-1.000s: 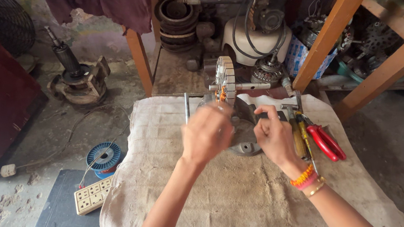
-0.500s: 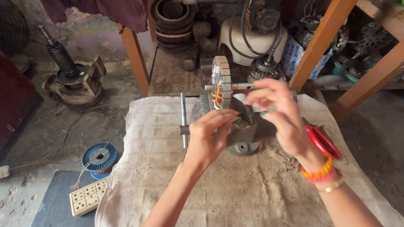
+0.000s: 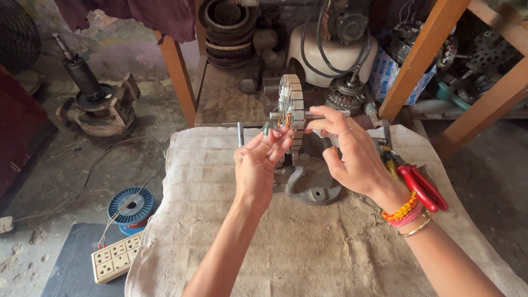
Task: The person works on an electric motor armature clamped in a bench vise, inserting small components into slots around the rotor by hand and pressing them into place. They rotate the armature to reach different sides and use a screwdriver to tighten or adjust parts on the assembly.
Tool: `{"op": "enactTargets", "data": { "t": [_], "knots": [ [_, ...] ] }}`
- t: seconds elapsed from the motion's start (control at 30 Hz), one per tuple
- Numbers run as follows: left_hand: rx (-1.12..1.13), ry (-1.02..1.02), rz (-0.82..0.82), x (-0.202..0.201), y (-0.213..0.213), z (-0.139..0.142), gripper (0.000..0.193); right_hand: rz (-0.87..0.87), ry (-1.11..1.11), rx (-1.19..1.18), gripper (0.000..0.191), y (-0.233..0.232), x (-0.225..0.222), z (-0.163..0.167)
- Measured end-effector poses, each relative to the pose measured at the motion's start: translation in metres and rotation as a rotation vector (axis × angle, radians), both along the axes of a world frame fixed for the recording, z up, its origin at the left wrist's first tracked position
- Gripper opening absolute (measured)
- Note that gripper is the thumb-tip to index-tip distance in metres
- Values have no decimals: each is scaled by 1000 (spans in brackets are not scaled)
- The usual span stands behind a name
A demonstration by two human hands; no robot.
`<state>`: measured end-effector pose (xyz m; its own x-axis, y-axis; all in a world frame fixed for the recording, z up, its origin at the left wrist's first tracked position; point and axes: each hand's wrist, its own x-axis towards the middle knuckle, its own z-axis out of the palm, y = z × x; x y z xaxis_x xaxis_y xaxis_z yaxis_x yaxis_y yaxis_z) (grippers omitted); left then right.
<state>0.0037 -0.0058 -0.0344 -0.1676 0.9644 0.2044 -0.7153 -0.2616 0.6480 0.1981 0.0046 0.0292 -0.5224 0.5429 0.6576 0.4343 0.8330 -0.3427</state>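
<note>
While my left hand (image 3: 259, 165) pinches at the front face of the slotted metal core (image 3: 291, 105), my right hand (image 3: 347, 154) curls beside it, fingertips pressed to the shaft just right of the core. The core stands upright on a grey stand (image 3: 308, 183), between and just beyond both hands, on the sackcloth-covered bench (image 3: 299, 254). Red-handled pliers (image 3: 421, 185) lie right of my right wrist. A blue wire spool (image 3: 130, 206) sits on the floor, well left of my left hand.

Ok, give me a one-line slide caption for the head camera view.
Both hands, left and right, work at a stator on a stand over a burlap-covered table, red pliers alongside.
</note>
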Motion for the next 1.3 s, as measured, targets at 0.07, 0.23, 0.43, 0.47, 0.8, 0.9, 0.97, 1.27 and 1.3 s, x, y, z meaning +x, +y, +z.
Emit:
{"op": "enactTargets", "data": {
  "t": [0.07,0.23,0.43,0.47,0.8,0.9,0.97,1.27,1.3],
  "knots": [
    [-73,-60,11,-1,3,0,24,-17,13,1,72,2,-2,-3],
    [-134,-148,31,-4,4,4,16,-2,71,46,71,6,-5,-10],
    [-243,-105,115,-7,4,3,17,13,372,158,55,-4,-12,-35],
    [-262,-100,135,-9,6,3,18,-6,494,142,50,-8,-15,-39],
    [-184,122,343,9,7,25,29,1,355,-451,54,-53,-69,-30],
    [-237,518,482,14,-3,41,29,33,586,-795,53,-53,-77,-24],
    [-401,720,477,12,-5,50,31,82,683,-864,49,-45,-72,-18],
    [-166,626,524,19,-3,60,32,-95,860,-416,35,17,-34,4],
    [-149,638,532,19,-2,60,32,-122,831,-343,37,23,-34,3]
  ]
}}
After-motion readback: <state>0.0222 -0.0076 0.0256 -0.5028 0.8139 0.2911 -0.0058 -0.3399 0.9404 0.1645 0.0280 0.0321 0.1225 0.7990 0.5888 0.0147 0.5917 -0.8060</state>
